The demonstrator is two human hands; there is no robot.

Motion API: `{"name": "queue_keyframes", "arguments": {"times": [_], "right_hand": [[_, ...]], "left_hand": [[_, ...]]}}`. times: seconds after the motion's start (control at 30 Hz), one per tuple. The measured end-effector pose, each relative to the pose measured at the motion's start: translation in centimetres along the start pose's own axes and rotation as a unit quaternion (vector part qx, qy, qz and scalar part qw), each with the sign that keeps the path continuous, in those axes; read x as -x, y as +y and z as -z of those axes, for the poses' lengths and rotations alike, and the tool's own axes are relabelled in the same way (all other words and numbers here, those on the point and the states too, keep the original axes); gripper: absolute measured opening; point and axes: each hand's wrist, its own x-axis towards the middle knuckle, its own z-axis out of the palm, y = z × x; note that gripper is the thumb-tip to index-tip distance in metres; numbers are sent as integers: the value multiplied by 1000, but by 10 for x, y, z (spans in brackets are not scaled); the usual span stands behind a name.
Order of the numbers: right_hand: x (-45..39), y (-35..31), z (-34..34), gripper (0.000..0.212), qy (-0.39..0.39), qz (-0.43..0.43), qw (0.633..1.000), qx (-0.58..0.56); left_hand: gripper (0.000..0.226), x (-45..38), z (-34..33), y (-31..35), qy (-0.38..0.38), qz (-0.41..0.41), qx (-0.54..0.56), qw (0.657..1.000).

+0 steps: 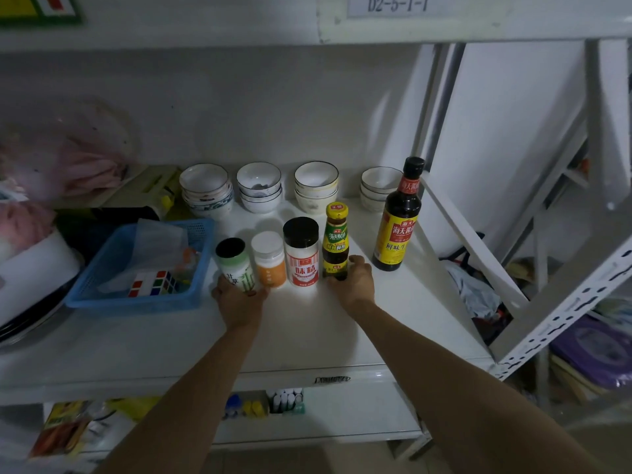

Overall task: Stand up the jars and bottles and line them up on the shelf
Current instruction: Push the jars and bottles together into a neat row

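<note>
Shelf (307,336) carries five upright containers in a row, left to right: green jar (236,265), orange jar (270,260), white jar (301,251), small bottle (336,244), then, apart at the far right, tall bottle (398,217). Left hand (239,302) cups the green jar's base from the near side. Right hand (355,282) grips the small bottle's base. Bowls (260,186) stacked behind. Blue basket (143,265) to the left.

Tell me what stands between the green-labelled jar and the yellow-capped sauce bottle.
In the head view, two upright jars: an orange-labelled jar with a white lid and a taller red-labelled jar with a black lid, between the green-labelled jar and the yellow-capped sauce bottle.
</note>
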Motion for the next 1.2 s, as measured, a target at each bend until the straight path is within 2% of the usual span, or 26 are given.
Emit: {"name": "queue_keyframes", "arguments": {"times": [0.07,0.17,0.23,0.33,0.4,0.5,0.6,0.77,1.2], "right_hand": [[2,7,12,62,23,-10,1000,-17],[3,22,39,51,142,-61,987,-52],[-4,29,59,60,183,-102,977,-48],[-27,34,79,90,144,-107,983,-20],[-40,34,84,99,94,-80,992,-17],[-50,33,83,90,40,-54,997,-28],[-51,33,81,72,45,-43,998,-5],[-38,29,74,64,45,-19,998,26],[-19,18,53,68,0,10,999,32]], "left_hand": [[85,1,0,1,2,1,-1,1000],[89,4,-1,3,9,3,-6,1000],[88,5,-2,2,12,6,-10,1000],[89,2,-3,-1,11,5,-14,1000],[90,0,-3,-2,9,11,-16,1000],[87,-3,-4,-4,7,14,-14,1000],[84,-7,-7,-10,6,10,-23,1000],[86,-3,-7,-5,8,7,-39,999],[87,5,-1,6,7,20,-34,999]]}}
